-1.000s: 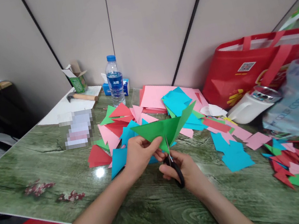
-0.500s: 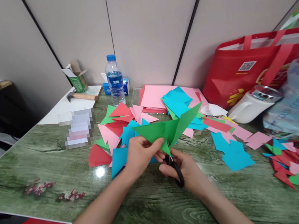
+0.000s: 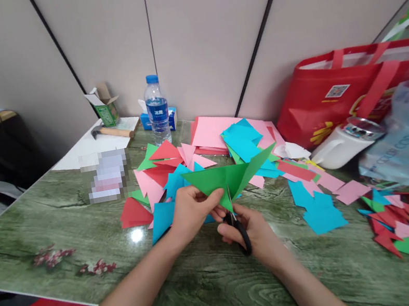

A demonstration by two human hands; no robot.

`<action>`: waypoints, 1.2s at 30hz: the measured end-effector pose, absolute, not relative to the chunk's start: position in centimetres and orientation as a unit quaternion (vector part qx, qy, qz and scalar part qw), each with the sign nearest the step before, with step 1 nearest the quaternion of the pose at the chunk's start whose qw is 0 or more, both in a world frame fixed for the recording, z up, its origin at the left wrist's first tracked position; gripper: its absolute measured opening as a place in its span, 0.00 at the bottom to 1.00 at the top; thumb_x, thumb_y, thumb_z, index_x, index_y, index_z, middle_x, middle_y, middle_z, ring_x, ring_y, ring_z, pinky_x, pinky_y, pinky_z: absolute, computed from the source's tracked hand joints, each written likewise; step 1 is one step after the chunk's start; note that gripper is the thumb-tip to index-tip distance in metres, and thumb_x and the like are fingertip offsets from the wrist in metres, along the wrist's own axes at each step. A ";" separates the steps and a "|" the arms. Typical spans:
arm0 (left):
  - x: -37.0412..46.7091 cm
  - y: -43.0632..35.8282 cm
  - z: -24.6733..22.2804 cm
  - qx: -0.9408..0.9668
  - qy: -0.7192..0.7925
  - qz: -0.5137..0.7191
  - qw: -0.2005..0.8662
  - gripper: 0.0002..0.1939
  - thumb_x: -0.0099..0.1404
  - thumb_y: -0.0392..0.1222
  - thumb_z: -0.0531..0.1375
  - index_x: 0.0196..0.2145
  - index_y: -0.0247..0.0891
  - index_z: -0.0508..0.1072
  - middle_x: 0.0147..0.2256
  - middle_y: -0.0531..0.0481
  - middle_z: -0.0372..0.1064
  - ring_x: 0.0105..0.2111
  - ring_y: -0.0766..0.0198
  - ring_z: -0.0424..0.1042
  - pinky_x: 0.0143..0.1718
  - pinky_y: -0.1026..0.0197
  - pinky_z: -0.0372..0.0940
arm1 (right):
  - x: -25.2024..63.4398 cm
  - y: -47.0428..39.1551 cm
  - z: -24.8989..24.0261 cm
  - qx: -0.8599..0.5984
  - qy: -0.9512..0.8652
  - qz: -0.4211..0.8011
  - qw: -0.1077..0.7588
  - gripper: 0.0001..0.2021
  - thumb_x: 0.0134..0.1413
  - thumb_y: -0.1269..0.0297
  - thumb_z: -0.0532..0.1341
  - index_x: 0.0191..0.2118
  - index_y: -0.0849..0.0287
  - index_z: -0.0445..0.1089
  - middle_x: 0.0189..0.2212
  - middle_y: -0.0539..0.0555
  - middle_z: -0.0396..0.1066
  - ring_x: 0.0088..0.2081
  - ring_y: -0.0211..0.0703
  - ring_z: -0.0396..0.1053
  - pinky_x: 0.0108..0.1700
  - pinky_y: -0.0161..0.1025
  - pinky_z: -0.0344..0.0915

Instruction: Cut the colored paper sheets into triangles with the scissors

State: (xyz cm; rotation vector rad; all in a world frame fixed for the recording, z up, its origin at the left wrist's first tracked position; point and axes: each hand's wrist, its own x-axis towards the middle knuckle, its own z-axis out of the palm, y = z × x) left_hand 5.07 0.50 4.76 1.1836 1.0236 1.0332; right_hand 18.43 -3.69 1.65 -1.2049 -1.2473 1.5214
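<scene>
A folded piece of green paper [image 3: 232, 177] is pinched near its lower point by my left hand [image 3: 193, 212], thumb on top. My right hand [image 3: 256, 231] is closed on black-handled scissors [image 3: 243, 236], with its fingers at the handles. The scissor blades point up and overlap the lower part of the green paper. Beneath and behind my left hand lie blue pieces [image 3: 163, 218], red pieces [image 3: 135, 212] and pink pieces [image 3: 149, 186] of cut paper.
Pink sheets [image 3: 207, 134], a water bottle [image 3: 157, 111], a tissue box [image 3: 173, 118] and a hammer [image 3: 116, 131] lie farther back. At the right are a red bag [image 3: 310, 102], a white mug [image 3: 338, 148] and a pile of folded papers [image 3: 407, 223]. Blue scraps [image 3: 321, 211] lie nearer.
Both hands hold nearly the same pose and place. The green paper and the scissors show only a very slight shift.
</scene>
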 end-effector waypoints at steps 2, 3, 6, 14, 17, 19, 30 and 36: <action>5.1 0.5 4.7 0.505 0.437 0.445 0.596 0.13 0.55 0.40 0.61 0.17 0.32 0.71 0.15 0.51 0.70 0.14 0.68 0.68 0.16 0.68 0.65 | 18.4 -3.7 1.6 -0.478 -0.496 0.602 0.405 0.23 0.33 0.52 0.70 0.31 0.60 0.62 0.19 0.44 0.61 0.20 0.33 0.57 0.22 0.32 0.56; 5.1 0.6 4.6 0.504 0.436 0.445 0.599 0.13 0.55 0.40 0.61 0.17 0.32 0.71 0.15 0.51 0.70 0.14 0.68 0.68 0.16 0.68 0.65 | 18.4 -3.7 1.6 -0.478 -0.496 0.601 0.404 0.23 0.34 0.52 0.70 0.32 0.60 0.62 0.19 0.45 0.61 0.20 0.33 0.57 0.22 0.32 0.56; 5.0 0.6 4.5 0.502 0.434 0.443 0.603 0.13 0.55 0.40 0.61 0.17 0.32 0.71 0.15 0.50 0.70 0.14 0.68 0.69 0.16 0.68 0.65 | 18.4 -3.6 1.5 -0.478 -0.494 0.606 0.399 0.23 0.36 0.50 0.69 0.33 0.60 0.63 0.18 0.44 0.61 0.20 0.33 0.57 0.22 0.32 0.57; 5.1 0.7 4.1 0.498 0.437 0.443 0.603 0.15 0.55 0.42 0.62 0.15 0.32 0.70 0.15 0.49 0.71 0.14 0.67 0.69 0.16 0.67 0.65 | 18.0 -3.5 1.4 -0.485 -0.480 0.605 0.410 0.24 0.35 0.48 0.68 0.33 0.61 0.64 0.16 0.43 0.59 0.16 0.32 0.57 0.20 0.33 0.56; 5.1 0.7 4.2 0.501 0.437 0.442 0.603 0.15 0.55 0.43 0.62 0.16 0.32 0.70 0.16 0.49 0.71 0.15 0.67 0.69 0.17 0.67 0.65 | 18.0 -3.5 1.5 -0.483 -0.480 0.604 0.414 0.23 0.36 0.48 0.68 0.32 0.61 0.64 0.17 0.43 0.60 0.17 0.32 0.57 0.20 0.33 0.56; 5.0 0.7 4.3 0.503 0.432 0.444 0.603 0.13 0.54 0.43 0.62 0.18 0.32 0.71 0.16 0.49 0.71 0.16 0.66 0.70 0.19 0.67 0.66 | 18.1 -3.6 1.6 -0.486 -0.483 0.599 0.414 0.23 0.36 0.48 0.68 0.32 0.60 0.64 0.17 0.44 0.61 0.17 0.32 0.57 0.21 0.33 0.56; 4.7 1.1 4.8 0.503 0.444 0.468 0.575 0.14 0.56 0.45 0.61 0.19 0.32 0.72 0.17 0.50 0.72 0.16 0.66 0.71 0.18 0.67 0.65 | 18.4 -3.6 2.1 -0.488 -0.491 0.595 0.409 0.24 0.33 0.49 0.69 0.33 0.60 0.65 0.17 0.45 0.62 0.20 0.35 0.58 0.23 0.32 0.55; 4.7 0.8 4.5 0.536 0.447 0.458 0.551 0.12 0.55 0.42 0.62 0.20 0.32 0.73 0.17 0.50 0.72 0.15 0.66 0.70 0.17 0.68 0.66 | 18.3 -3.5 2.1 -0.466 -0.496 0.585 0.441 0.24 0.34 0.50 0.69 0.35 0.59 0.64 0.23 0.47 0.63 0.25 0.38 0.59 0.26 0.34 0.57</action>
